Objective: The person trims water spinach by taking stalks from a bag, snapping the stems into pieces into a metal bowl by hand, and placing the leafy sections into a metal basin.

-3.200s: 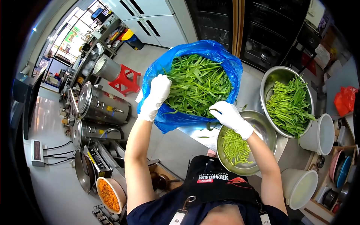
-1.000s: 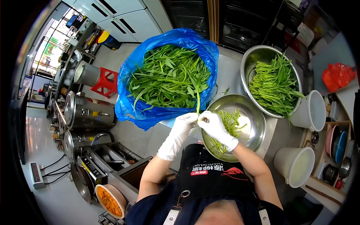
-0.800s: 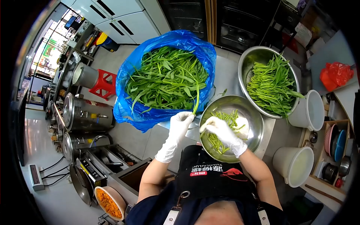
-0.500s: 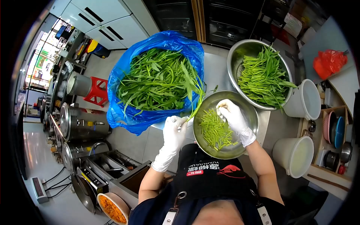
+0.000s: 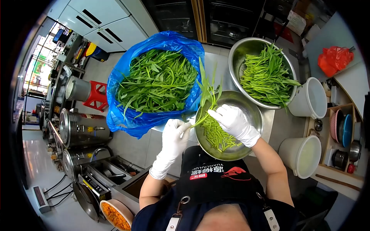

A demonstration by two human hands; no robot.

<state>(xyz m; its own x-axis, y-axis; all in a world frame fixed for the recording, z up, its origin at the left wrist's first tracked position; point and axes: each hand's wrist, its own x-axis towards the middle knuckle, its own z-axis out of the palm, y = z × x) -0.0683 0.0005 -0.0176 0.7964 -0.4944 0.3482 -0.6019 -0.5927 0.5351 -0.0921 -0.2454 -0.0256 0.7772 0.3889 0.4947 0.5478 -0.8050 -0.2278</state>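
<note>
My left hand, in a white glove, pinches the lower stem ends of a few water spinach stalks. Their leafy tips point up and away from me. Across the stalks, my gloved right hand has its fingers closed on the stems above the left hand; the fingertips are partly hidden. Below it, a steel bowl contains many short cut stem pieces. Loose water spinach fills a blue plastic bag on the left. A larger steel bowl at the right has leafy stalks laid together.
Two white buckets stand right of the bowls. A red plastic bag hangs farther right. Left are large steel pots, a red stool and a tub of orange shreds.
My right hand has moved left and up from over the cut pieces to the stalks. The stalks now stand more upright. The whole view has shifted slightly.
</note>
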